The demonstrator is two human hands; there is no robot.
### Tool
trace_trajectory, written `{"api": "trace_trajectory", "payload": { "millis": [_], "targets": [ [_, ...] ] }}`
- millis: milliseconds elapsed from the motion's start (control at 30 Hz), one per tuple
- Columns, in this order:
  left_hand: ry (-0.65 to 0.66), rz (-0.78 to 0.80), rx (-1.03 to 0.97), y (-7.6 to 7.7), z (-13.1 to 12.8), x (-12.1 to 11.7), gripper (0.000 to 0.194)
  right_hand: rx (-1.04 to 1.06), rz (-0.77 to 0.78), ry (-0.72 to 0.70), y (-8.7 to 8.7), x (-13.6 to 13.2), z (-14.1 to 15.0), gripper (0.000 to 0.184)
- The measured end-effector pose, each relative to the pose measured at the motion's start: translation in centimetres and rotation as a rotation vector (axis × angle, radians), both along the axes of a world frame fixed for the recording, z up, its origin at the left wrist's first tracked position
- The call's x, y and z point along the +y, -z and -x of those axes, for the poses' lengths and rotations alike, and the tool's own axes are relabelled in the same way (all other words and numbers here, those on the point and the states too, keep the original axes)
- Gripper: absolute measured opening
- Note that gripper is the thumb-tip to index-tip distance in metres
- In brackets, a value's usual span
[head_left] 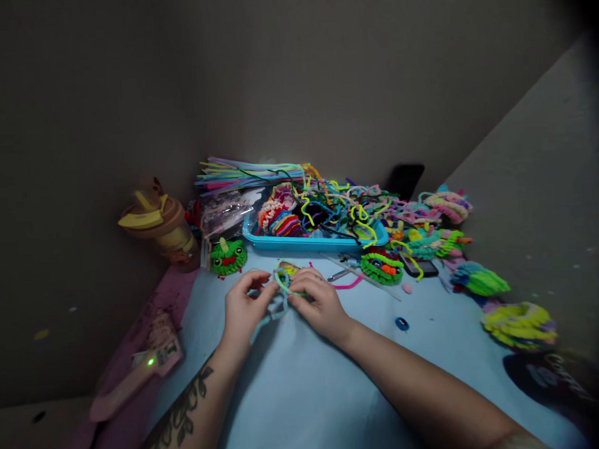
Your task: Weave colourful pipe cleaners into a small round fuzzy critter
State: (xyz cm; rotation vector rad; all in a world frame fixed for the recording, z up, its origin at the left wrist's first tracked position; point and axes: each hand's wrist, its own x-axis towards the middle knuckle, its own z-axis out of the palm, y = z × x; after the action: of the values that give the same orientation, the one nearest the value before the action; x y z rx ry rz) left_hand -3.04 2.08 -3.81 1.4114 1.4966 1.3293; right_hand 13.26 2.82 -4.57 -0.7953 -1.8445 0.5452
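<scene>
Near the middle of the table, both hands are closed on fuzzy pipe cleaners. My left hand point(247, 303) pinches a bent light-blue pipe cleaner point(279, 311) between thumb and fingers, with one end trailing down beside the wrist. My right hand point(322, 303) pinches the other side, where a pale green strand loops in with the blue. Fingers partly cover the joined spot, so how the strands cross is hard to make out. Just behind the hands lies a small yellow-green piece point(288, 269). A pink pipe cleaner point(348, 285) rests on the table right of it.
A blue tray point(314, 243) overflows with tangled pipe cleaners; straight ones point(253, 172) lie behind. Green fuzzy faces point(228, 258) flank it. At left are a lidded cup point(169, 239) and a glue gun point(133, 387) with a green light. Fuzzy pieces point(522, 325) and a cap point(555, 378) line the right.
</scene>
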Motion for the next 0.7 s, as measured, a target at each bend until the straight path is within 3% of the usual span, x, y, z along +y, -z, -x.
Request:
{"api": "trace_trajectory", "payload": {
  "millis": [300, 700],
  "targets": [
    [0.093, -0.026, -0.078, -0.01, 0.58, 0.40, 0.021, 0.001, -0.008, -0.063, -0.17, 0.26, -0.29, 0.005],
    [0.153, -0.093, -0.090, 0.14, 0.90, 0.75, 0.007, 0.167, 0.240, -0.023, 0.76, 0.61, -0.55, 0.008]
  ]
}}
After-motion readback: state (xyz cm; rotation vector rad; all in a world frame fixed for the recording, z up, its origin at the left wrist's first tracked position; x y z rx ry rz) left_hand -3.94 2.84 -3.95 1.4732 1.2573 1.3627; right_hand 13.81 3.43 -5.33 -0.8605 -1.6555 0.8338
